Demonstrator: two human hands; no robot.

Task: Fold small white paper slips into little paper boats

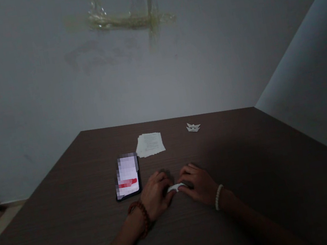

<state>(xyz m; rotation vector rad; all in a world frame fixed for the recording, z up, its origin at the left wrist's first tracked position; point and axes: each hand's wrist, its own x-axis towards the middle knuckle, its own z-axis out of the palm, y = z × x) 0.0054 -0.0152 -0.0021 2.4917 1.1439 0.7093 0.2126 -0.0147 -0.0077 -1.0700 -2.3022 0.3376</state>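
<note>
A small folded piece of white paper is pinched between my two hands, just above or on the dark table. My left hand, with a brown bead bracelet at the wrist, has its thumb and fingers closed on the paper's left end. On the right end, my right hand grips it the same way; a pale bead bracelet circles that wrist. The fingers hide both ends of the paper, so its full shape does not show.
Left of my hands lies a phone with a lit, blurred screen. Behind it is a stack of printed paper sheets. Folded paper boats sit farther back on the brown wooden table, which meets a wall.
</note>
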